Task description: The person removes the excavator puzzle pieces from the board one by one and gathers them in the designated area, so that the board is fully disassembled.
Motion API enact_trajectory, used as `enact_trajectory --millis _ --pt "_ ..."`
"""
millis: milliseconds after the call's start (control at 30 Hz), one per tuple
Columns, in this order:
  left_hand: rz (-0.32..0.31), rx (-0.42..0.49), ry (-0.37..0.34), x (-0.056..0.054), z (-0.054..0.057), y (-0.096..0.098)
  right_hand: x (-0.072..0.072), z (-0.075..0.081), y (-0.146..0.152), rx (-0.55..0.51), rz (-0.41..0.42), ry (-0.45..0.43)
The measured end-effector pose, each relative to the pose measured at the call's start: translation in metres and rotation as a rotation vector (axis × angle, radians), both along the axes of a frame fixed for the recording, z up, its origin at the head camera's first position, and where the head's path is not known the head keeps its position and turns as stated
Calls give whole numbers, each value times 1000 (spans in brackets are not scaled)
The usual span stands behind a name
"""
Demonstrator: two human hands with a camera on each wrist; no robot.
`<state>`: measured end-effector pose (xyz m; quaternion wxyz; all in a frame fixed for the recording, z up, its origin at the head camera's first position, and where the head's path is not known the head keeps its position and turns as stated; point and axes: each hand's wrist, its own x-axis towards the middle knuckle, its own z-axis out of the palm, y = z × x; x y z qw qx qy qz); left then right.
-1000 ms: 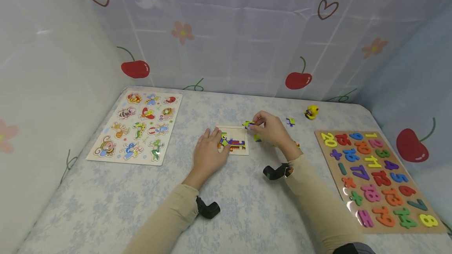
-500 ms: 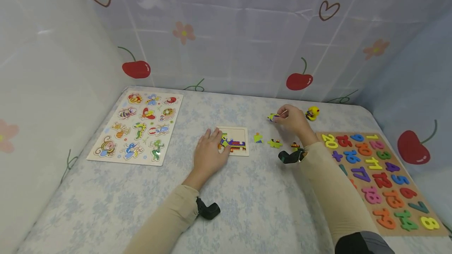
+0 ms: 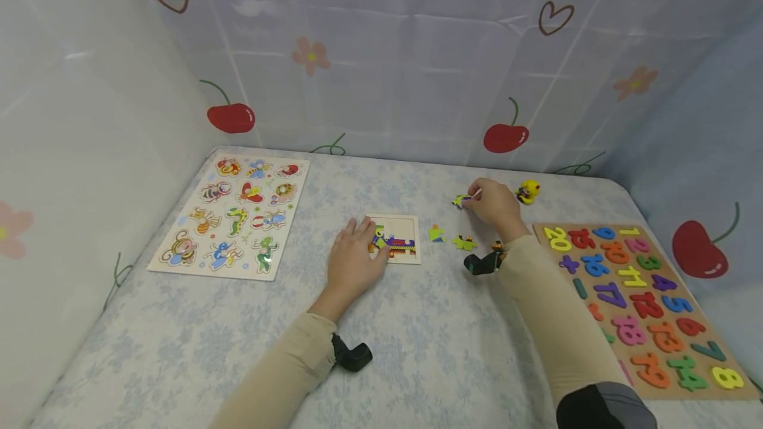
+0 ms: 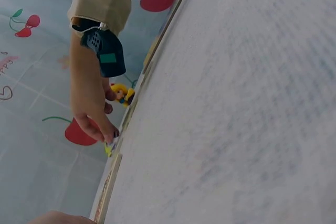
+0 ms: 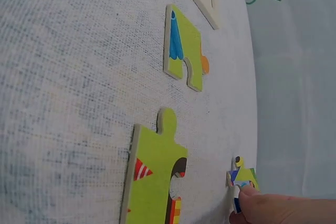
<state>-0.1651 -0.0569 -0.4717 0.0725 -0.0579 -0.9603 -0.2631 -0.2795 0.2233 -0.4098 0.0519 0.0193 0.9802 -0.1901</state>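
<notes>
Pinched in the right hand (image 3: pixel 492 202), a puzzle piece (image 3: pixel 459 202) is drawn toward two o'clock from the part-filled frame (image 3: pixel 406 225) under the loose left hand (image 3: pixel 356 260).

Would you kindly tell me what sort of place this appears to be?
Probably an indoor puzzle-play corner: cherry-printed sheeting lines three sides of a table holding a number board and loose jigsaw pieces.

In the right hand (image 3: pixel 493 205), a yellow-green piece (image 5: pixel 245 174) marked blue; right of the grip, a yellow-and-black toy (image 3: pixel 527 191); on the grip's near side, a lime piece (image 5: pixel 154 190) with red-and-white stripes.
</notes>
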Motion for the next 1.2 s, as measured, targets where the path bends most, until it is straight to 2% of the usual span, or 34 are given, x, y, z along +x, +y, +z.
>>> enact_trajectory --millis 267,467,800,1033,1200 --pt "2 2 6 0 0 0 1 -1 -5 96 -8 40" --pt "0 7 -2 0 0 0 3 0 -9 121 -23 17" --pt "9 23 -16 1 1 0 9 6 -22 35 48 79" --pt "32 5 -40 0 0 -1 25 9 -45 -54 92 61" --pt "61 11 -64 1 1 -3 38 9 -63 -81 176 57"
